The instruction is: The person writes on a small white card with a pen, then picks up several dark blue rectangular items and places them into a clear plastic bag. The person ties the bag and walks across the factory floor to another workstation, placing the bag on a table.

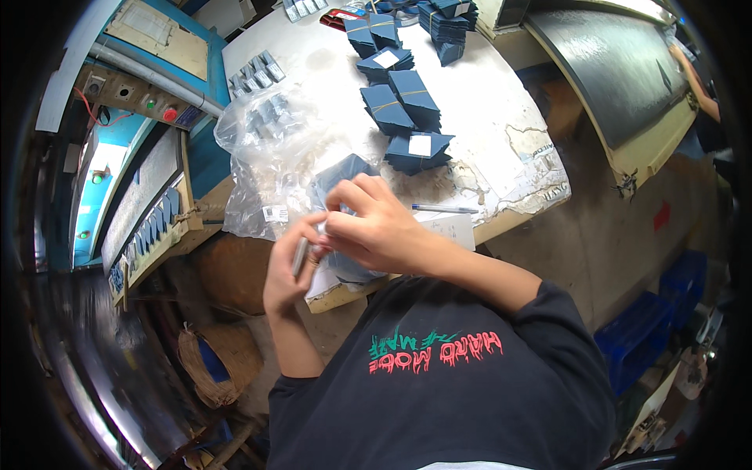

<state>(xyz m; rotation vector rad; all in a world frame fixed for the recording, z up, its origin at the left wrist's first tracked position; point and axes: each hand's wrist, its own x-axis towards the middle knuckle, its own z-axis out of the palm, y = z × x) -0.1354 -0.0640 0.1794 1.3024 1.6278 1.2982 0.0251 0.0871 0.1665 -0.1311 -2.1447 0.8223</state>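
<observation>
My two hands meet over the near edge of the white table. My left hand (pixel 288 266) is closed around a slim silver-grey object (pixel 300 255) that I cannot identify, and it is slightly blurred. Fingers bent, my right hand (pixel 380 223) pinches close against the left fingertips; whatever lies between them is hidden. Beneath the hands is a dark blue stack (pixel 345 168), partly covered by clear plastic. A crumpled clear plastic bag (pixel 244 176) with small grey pieces showing through it spreads to the left.
Several bundles of dark blue pieces (pixel 401 102), some rubber-banded, stand along the table (pixel 486 102). A pen (pixel 445 208) lies right of my hands. Small grey pieces (pixel 262 72) sit far left. Machine panels flank both sides; another person's arm (pixel 693 78) shows far right.
</observation>
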